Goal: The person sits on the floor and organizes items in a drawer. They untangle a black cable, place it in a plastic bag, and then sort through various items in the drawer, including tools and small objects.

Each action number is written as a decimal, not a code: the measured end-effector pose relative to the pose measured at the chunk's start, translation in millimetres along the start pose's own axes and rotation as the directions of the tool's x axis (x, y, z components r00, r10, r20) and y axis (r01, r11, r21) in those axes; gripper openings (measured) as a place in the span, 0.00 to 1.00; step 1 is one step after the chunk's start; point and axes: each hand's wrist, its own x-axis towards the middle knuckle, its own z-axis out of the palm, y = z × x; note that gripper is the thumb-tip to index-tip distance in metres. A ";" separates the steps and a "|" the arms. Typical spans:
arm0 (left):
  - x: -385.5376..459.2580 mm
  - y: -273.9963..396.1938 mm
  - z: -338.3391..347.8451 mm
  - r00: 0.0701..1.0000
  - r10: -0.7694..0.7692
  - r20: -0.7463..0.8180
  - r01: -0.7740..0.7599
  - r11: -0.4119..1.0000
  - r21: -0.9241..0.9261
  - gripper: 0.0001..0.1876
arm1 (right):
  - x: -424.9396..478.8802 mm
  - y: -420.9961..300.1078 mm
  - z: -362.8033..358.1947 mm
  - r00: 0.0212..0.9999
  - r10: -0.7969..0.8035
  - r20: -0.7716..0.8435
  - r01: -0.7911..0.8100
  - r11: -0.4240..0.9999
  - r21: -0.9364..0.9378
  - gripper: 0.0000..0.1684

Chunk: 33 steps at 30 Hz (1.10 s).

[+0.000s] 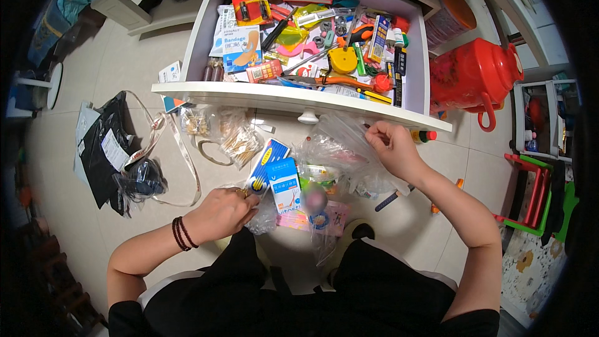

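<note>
My right hand (395,147) pinches the upper edge of a clear zip bag (334,138) just below the drawer front. Something small and dark shows at its fingertips. Crumpled clear plastic (263,217) shows around the curled fingers of my left hand (224,210), which appear closed on it. Beside that hand lie a blue and yellow box (267,164) and a blue-and-white box of cotton swabs (284,185). A blurred pinkish round object (314,198) sits right of the boxes, over pink printed packaging (338,217).
An open white drawer (224,89) holds pliers, a yellow tape measure (342,60), bandages (241,49) and batteries (251,7). Bagged cotton swabs (241,145), a ribbon (180,150) and a black parcel bag (105,150) lie left. A red thermos jug (472,77) stands right.
</note>
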 end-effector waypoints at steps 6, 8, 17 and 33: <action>1.7 -0.4 1.6 0.999 0.029 -0.019 -0.029 1.000 -0.006 0.08 | 3.6 1.6 -2.3 0.992 0.114 0.062 -0.122 0.981 0.153 0.10; 2.3 -1.5 2.1 0.999 0.033 -0.026 -0.033 0.999 0.007 0.08 | 1.9 -1.3 -4.1 0.990 0.103 0.098 -0.115 0.985 0.131 0.09; 10.3 5.1 -1.1 0.987 0.066 -0.146 -0.082 0.991 -0.109 0.09 | -14.1 -13.4 11.8 0.933 -0.158 0.322 0.139 0.987 0.081 0.07; 58.8 0.8 70.3 0.809 -0.180 0.559 0.504 -0.274 -0.819 0.30 | -83.3 -1.1 76.9 0.317 -0.711 0.628 0.945 0.292 -0.147 0.13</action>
